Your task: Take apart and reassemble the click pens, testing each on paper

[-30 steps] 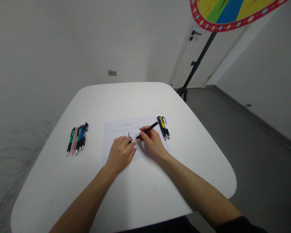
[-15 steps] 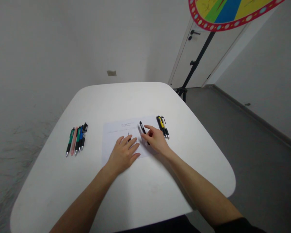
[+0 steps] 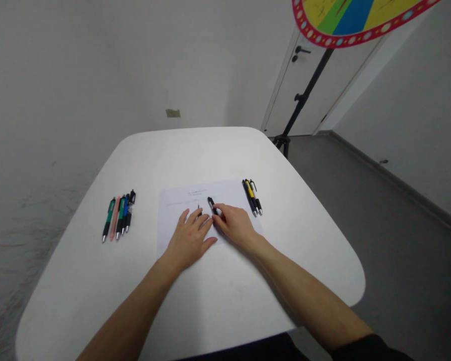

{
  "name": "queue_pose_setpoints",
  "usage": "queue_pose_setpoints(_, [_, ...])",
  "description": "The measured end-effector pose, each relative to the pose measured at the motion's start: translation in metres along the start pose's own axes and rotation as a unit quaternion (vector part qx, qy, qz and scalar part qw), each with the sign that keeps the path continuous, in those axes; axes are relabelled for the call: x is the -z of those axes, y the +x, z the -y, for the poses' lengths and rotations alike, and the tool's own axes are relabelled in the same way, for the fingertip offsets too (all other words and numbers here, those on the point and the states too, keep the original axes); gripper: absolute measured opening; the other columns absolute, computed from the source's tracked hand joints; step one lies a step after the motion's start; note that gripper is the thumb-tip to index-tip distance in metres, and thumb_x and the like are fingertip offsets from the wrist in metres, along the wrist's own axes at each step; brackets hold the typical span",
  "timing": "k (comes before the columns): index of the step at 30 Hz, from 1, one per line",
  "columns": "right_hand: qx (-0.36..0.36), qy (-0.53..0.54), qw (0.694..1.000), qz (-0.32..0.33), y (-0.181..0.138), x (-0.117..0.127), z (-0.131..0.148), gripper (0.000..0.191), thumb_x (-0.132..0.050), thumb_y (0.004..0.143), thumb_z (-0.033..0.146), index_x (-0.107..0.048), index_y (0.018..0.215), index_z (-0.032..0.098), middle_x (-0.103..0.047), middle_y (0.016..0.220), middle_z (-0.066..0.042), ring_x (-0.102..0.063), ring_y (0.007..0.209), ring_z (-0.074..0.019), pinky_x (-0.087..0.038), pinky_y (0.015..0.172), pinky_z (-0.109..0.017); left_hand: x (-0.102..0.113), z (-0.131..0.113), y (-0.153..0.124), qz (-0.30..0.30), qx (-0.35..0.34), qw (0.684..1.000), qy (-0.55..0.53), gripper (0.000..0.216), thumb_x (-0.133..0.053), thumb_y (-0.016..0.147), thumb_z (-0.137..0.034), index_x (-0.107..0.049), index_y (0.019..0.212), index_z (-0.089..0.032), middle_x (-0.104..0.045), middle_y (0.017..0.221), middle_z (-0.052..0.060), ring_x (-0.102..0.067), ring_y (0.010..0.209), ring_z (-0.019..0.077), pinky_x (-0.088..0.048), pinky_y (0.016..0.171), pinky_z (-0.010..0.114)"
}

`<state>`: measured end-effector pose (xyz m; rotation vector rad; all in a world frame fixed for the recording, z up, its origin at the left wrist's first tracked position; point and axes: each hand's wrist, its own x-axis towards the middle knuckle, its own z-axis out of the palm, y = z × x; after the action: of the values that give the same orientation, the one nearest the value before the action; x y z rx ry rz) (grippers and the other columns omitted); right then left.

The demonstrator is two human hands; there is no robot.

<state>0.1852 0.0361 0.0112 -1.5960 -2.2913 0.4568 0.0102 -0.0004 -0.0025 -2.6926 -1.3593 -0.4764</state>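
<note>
Pen [image 3: 211,202]: shifted left over paper [image 3: 167,225], seemingly brought nearer black piece [image 3: 199,214] | right grip [image 3: 236,223]: pinching pen | left grip [image 3: 189,238]: spread, cannot tell if holding piece

L grip [image 3: 190,235] & R grip [image 3: 236,224] are bare hands w/ slim fingers, bare wrists & forearms [image 3: 304,287] behind. Plain blk sleeve [image 3: 368,348] rings R arm, well back of R grip. Blk garment [image 3: 255,350] shows well back of both grips, lower edge of view.

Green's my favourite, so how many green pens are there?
2: one green pen is leftmost, the second green pen just right of the pink pen. The left hand and right hand could hide others.
</note>
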Motion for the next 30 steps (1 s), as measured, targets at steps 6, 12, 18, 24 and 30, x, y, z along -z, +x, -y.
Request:
queue_pose_setpoints(6, [0.012,-0.006,1.000,0.001,-0.001,0.001,0.001,0.031,-0.047,0.094,0.031,-0.059,0.120,0.020,-0.073,0.100,-0.007,-0.067,0.088,-0.0190,-0.043,0.076,-0.028,0.001,0.007,-0.002,-0.055,0.016,0.998,-0.028,0.036,-0.056,0.089,-0.035,-0.060,0.120,-0.018,-0.065,0.120,0.012,-0.050,0.122,0.0306,-0.037,0.104,0.053])
queue_pose_setpoints(12, [0.013,-0.021,1.000,0.010,-0.001,0.002,0.001,0.031,-0.047,0.091,0.024,-0.059,0.120,0.021,-0.072,0.105,-0.007,-0.067,0.090,-0.0191,-0.043,0.075,-0.027,0.004,0.032,-0.010,-0.120,0.084,0.987,-0.062,0.028,-0.053,0.090,-0.033,-0.063,0.113,-0.020,-0.066,0.113,0.010,-0.054,0.116,0.0283,-0.043,0.099,0.050])
queue_pose_setpoints(18, [0.013,-0.035,0.999,0.021,-0.003,0.003,0.002,0.034,-0.045,0.090,0.021,-0.059,0.121,0.020,-0.071,0.109,-0.008,-0.066,0.092,-0.0202,-0.043,0.076,-0.028,0.003,0.058,-0.019,-0.129,0.142,0.980,-0.045,0.031,-0.047,0.084,-0.017,-0.063,0.111,-0.020,-0.065,0.115,0.010,-0.053,0.116,0.0275,-0.044,0.099,0.050])
queue_pose_setpoints(24, [-0.014,-0.005,0.999,-0.046,0.000,0.003,-0.008,0.033,-0.041,0.093,0.022,-0.060,0.119,0.018,-0.072,0.107,-0.008,-0.067,0.093,-0.0204,-0.045,0.080,-0.029,-0.002,0.066,-0.021,-0.116,0.145,0.982,-0.042,0.036,-0.043,0.078,-0.008,-0.065,0.106,-0.016,-0.066,0.113,0.012,-0.054,0.114,0.0269,-0.045,0.100,0.050])
queue_pose_setpoints(30, [-0.040,0.007,0.996,-0.073,0.001,0.005,-0.014,0.031,-0.042,0.092,0.019,-0.062,0.115,0.019,-0.073,0.105,-0.008,-0.067,0.091,-0.0201,-0.045,0.080,-0.029,0.000,0.065,-0.021,-0.118,0.151,0.979,-0.065,0.035,-0.045,0.077,-0.009,-0.066,0.104,-0.017,-0.066,0.112,0.011,-0.056,0.111,0.0268,-0.047,0.096,0.050])
